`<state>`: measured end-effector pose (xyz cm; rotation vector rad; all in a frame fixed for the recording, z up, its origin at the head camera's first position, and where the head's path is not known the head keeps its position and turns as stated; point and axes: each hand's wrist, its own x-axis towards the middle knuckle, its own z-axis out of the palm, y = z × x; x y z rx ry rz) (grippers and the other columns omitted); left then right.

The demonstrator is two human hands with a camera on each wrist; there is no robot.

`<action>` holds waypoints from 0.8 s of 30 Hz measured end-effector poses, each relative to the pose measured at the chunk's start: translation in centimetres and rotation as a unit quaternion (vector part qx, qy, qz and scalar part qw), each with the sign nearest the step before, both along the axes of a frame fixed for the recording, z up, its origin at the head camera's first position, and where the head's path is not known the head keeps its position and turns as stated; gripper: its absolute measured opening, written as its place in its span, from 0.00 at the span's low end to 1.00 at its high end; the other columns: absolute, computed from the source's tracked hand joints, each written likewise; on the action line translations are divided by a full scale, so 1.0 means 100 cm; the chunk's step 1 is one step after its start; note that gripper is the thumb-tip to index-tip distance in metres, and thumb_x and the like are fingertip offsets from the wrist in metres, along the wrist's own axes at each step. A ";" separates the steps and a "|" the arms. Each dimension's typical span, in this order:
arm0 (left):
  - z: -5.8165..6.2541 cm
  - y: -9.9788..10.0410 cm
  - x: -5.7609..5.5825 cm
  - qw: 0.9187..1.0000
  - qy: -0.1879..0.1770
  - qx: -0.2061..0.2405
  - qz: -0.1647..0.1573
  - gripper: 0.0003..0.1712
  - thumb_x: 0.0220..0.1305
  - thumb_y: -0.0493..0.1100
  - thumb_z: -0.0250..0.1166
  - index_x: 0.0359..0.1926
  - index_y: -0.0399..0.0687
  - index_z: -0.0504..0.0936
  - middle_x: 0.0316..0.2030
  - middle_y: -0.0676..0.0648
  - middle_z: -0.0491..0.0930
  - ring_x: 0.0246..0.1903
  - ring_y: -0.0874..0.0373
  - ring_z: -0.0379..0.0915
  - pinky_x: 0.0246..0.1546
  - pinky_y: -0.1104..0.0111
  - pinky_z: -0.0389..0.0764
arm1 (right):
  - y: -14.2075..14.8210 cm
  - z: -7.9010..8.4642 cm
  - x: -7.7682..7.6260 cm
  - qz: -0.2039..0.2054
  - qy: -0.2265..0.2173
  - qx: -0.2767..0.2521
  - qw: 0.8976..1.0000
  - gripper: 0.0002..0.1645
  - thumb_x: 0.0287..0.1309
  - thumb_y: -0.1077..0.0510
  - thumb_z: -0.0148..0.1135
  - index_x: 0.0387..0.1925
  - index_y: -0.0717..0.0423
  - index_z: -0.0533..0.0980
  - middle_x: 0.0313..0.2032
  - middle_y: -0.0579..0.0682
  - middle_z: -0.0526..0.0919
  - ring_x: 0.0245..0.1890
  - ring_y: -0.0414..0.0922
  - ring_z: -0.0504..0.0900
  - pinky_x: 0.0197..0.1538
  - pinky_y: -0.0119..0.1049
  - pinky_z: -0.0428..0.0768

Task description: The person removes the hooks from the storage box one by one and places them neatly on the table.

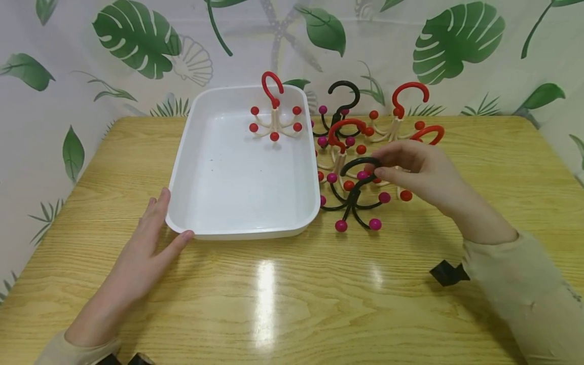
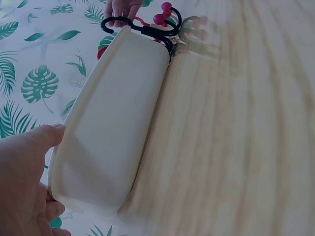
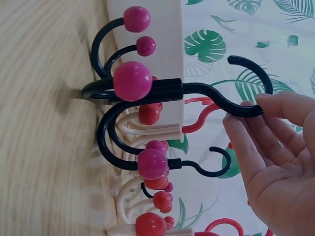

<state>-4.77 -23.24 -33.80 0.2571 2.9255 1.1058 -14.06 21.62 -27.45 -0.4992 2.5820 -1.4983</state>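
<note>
My right hand (image 1: pixel 422 175) pinches the curved top of a black rotating hook hanger (image 1: pixel 351 196) between thumb and fingers, just right of the tray. Magenta balls tip the curved arms of this hanger; in the right wrist view its arms (image 3: pixel 102 73) point to the tabletop, and I cannot tell whether they touch it. My left hand (image 1: pixel 142 248) holds the near left corner of a white tray (image 1: pixel 244 236), thumb on the near side and fingers along the left side. Inside the tray, at the far right, stands a cream hanger (image 1: pixel 275 121) with a red hook and red balls.
Right of the tray cluster several more hangers: a black one (image 1: pixel 336 119) at the back and cream ones with red hooks, such as the front red-hooked hanger (image 1: pixel 339 161). Behind the wooden table (image 1: pixel 219 299) hangs a leaf-patterned backdrop (image 1: pixel 365 30).
</note>
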 end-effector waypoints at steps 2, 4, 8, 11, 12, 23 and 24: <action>0.000 0.000 0.000 1.000 0.000 0.001 0.000 0.47 0.68 0.56 0.57 0.75 0.57 0.36 0.74 0.55 0.35 0.72 0.49 0.26 0.67 0.42 0.36 | 0.000 0.001 0.000 0.000 0.009 0.004 1.000 0.18 0.62 0.60 0.62 0.53 0.60 0.75 0.46 0.47 0.81 0.43 0.40 0.81 0.42 0.27 0.80; 0.000 0.000 0.000 1.000 0.000 0.001 -0.001 0.47 0.68 0.56 0.57 0.75 0.56 0.36 0.74 0.55 0.35 0.72 0.49 0.26 0.67 0.41 0.36 | 0.000 0.003 0.000 0.004 0.010 0.000 1.000 0.18 0.63 0.61 0.61 0.54 0.61 0.75 0.48 0.47 0.81 0.45 0.40 0.81 0.43 0.27 0.80; 0.000 0.000 0.000 1.000 -0.001 0.002 -0.001 0.47 0.68 0.56 0.57 0.75 0.56 0.36 0.74 0.55 0.34 0.72 0.49 0.26 0.67 0.41 0.36 | 0.000 0.007 0.000 0.005 0.010 -0.006 1.000 0.17 0.63 0.60 0.61 0.53 0.60 0.75 0.49 0.47 0.80 0.47 0.39 0.80 0.45 0.27 0.79; 0.000 0.000 0.000 1.000 -0.002 0.000 -0.001 0.47 0.69 0.56 0.56 0.75 0.58 0.35 0.74 0.55 0.34 0.72 0.49 0.26 0.67 0.41 0.36 | 0.000 0.012 -0.002 0.017 0.026 -0.022 0.999 0.16 0.63 0.62 0.60 0.52 0.60 0.76 0.47 0.48 0.81 0.47 0.41 0.80 0.45 0.28 0.80; 0.000 0.000 0.000 1.000 -0.002 -0.001 -0.001 0.47 0.69 0.56 0.56 0.75 0.58 0.35 0.74 0.56 0.34 0.72 0.50 0.26 0.67 0.41 0.36 | 0.000 0.014 -0.002 0.021 0.033 -0.029 0.999 0.16 0.63 0.63 0.60 0.52 0.61 0.76 0.46 0.49 0.81 0.46 0.42 0.81 0.45 0.28 0.80; 0.002 0.000 0.000 1.000 -0.004 -0.004 0.000 0.47 0.69 0.56 0.56 0.75 0.57 0.35 0.74 0.56 0.34 0.72 0.50 0.26 0.67 0.42 0.36 | -0.017 0.053 -0.012 0.035 0.081 -0.079 0.993 0.15 0.60 0.67 0.61 0.50 0.63 0.77 0.44 0.54 0.82 0.45 0.45 0.81 0.46 0.26 0.79; 0.002 0.000 0.001 1.000 -0.004 -0.004 0.000 0.47 0.69 0.56 0.56 0.75 0.56 0.35 0.74 0.56 0.34 0.72 0.50 0.26 0.67 0.42 0.36 | -0.019 0.058 -0.013 0.030 0.091 -0.068 0.993 0.15 0.61 0.66 0.61 0.49 0.62 0.77 0.44 0.53 0.82 0.45 0.44 0.81 0.46 0.26 0.78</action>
